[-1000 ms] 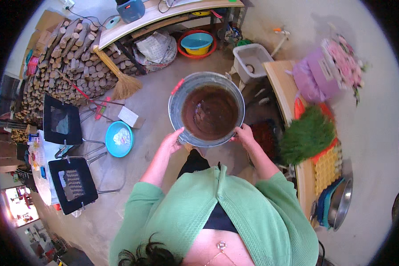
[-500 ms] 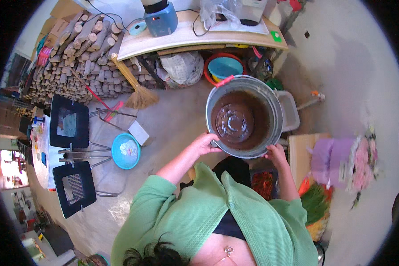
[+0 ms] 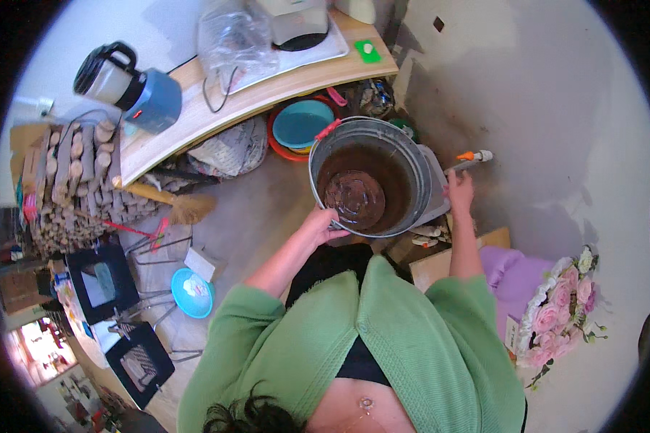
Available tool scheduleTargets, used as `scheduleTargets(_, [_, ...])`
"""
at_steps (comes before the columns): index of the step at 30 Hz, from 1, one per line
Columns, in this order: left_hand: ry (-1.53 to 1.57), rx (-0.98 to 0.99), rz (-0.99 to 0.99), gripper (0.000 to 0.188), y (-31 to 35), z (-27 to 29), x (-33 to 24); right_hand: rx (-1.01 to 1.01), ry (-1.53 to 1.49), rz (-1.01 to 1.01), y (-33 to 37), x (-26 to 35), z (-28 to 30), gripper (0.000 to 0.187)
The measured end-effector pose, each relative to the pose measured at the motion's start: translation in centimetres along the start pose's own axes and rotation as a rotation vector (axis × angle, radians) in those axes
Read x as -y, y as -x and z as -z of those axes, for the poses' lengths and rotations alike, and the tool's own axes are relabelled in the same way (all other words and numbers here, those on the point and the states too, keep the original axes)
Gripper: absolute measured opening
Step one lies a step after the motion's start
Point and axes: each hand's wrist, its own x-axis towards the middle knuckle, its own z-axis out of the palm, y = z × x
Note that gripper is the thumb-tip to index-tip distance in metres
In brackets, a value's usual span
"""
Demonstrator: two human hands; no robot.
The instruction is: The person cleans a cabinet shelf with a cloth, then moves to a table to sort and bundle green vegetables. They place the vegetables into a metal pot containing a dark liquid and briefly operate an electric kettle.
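Note:
A large grey metal bucket [image 3: 420,184] is in front of me, tilted, with some dark brownish water [image 3: 354,200] rippling in its bottom. My left hand [image 3: 318,225] grips its near-left rim, thumb on the near side. My right hand [image 3: 461,192] is off the bucket, to its right, fingers apart and nothing visible in them. Just above that hand, a pipe with a tap [image 3: 473,156] with an orange handle sticks out of the wall. Between bucket and right hand lies the edge of a pale plastic container [image 3: 435,187], partly hidden behind the bucket.
Beyond the bucket, blue and red basins [image 3: 303,124] sit under a wooden counter [image 3: 238,108] holding a blender [image 3: 152,99]. Stacked firewood [image 3: 72,166], a broom [image 3: 188,206], chairs [image 3: 97,281] and a blue basin [image 3: 192,292] are at left. Pink flowers [image 3: 560,314] lie at right.
My right hand has let go of the bucket's rim and moved up and right toward the tap. My view has turned to the right; the left hand keeps its hold on the bucket.

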Motion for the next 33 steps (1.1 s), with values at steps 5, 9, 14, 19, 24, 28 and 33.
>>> scheduleTargets(5, [-0.146,0.023,0.01,0.07,-6.0,-5.9,-2.9,-0.221,0.311,-0.025,-10.0,-1.6,0.1,0.077])
scheduleTargets(9, [-0.251,0.043,0.102,0.075,-10.4,-9.1,-4.0,-0.242,0.555,-0.055,-11.9,-2.8,-1.0,0.076])
scheduleTargets(14, [-0.312,0.131,0.176,0.07,-13.4,-11.2,-4.8,-0.276,0.736,0.011,-10.2,-1.8,-1.2,0.064])
scheduleTargets(19, [-0.307,0.226,0.282,0.056,-15.1,-11.9,-4.7,0.027,0.981,0.061,-10.5,-1.7,1.7,0.07])
scheduleTargets(24, [-0.225,0.26,0.423,0.037,-16.8,-11.3,-3.9,0.168,1.129,0.059,-11.5,-2.0,3.0,0.072])
scheduleTargets(28, [-0.15,0.233,0.492,0.033,-17.7,-10.6,-3.1,0.315,1.145,0.114,-11.3,0.1,4.2,0.072])
scheduleTargets(33, [-0.14,0.248,0.531,0.032,-17.9,-11.1,-2.6,0.363,1.187,0.161,-11.0,3.3,5.5,0.068])
